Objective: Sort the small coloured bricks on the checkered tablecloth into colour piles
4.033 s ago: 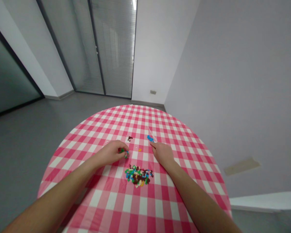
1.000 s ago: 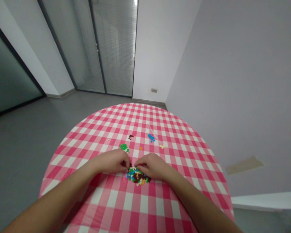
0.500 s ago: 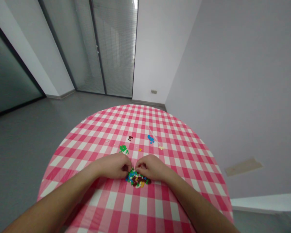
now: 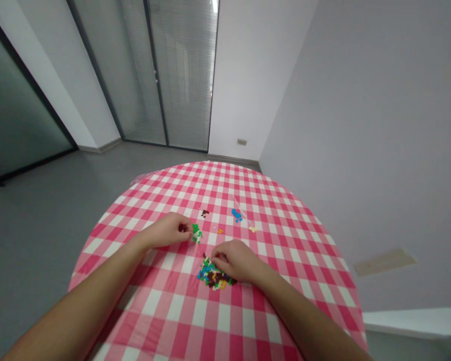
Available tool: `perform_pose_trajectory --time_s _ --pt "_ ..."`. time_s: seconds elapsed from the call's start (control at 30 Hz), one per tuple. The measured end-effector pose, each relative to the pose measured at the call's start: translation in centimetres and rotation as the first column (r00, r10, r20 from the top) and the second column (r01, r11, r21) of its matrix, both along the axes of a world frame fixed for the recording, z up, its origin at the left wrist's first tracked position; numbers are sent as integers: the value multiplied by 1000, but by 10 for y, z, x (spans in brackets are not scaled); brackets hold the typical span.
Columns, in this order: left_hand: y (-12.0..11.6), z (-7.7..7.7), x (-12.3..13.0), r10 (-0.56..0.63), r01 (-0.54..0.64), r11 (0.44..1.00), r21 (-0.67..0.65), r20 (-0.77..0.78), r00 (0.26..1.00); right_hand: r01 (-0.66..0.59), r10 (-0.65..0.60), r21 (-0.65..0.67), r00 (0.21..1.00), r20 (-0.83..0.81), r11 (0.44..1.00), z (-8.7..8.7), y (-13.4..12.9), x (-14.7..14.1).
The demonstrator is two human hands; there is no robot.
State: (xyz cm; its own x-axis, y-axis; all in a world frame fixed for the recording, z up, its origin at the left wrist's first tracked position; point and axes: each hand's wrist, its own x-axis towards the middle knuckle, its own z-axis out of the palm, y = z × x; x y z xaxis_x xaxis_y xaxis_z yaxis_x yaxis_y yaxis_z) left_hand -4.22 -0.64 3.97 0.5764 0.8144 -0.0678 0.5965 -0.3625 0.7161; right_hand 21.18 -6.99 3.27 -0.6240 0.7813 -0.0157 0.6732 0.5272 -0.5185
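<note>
1. The person's left hand hovers low over the table, fingers loosely curled, fingertips just beside a small cluster of green plastic bricks. Whether it is pinching a piece cannot be told.
2. The right hand curves over the top edge of a heap of small multicoloured plastic bricks, fingers bent inward. Any piece held is hidden.
3. The heap lies on a round table covered with a pink-and-white gingham cloth, on the side nearest the person.
4. Farther across the cloth lie a small cluster of blue plastic bricks and a few dark brown plastic bricks, well apart from the heap.
</note>
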Motion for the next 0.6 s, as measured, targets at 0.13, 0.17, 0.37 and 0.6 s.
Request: perform_pose_trajectory --time_s 0.13,0.17,0.37,0.6 --pt "5 -1 -6 66 -66 997 27 7 998 48 -47 5 998 -46 999 -4 0 -3" --pt "5 -2 -7 63 -63 997 37 4 998 67 -67 -3 995 -70 998 -5 1 -4" --pt "6 -1 -6 49 -47 997 54 -32 998 130 -139 -51 958 -252 990 -9 3 -4" --pt "2 4 -5 20 -21 999 -30 -32 999 179 -187 -53 926 -329 982 -10 5 -2"
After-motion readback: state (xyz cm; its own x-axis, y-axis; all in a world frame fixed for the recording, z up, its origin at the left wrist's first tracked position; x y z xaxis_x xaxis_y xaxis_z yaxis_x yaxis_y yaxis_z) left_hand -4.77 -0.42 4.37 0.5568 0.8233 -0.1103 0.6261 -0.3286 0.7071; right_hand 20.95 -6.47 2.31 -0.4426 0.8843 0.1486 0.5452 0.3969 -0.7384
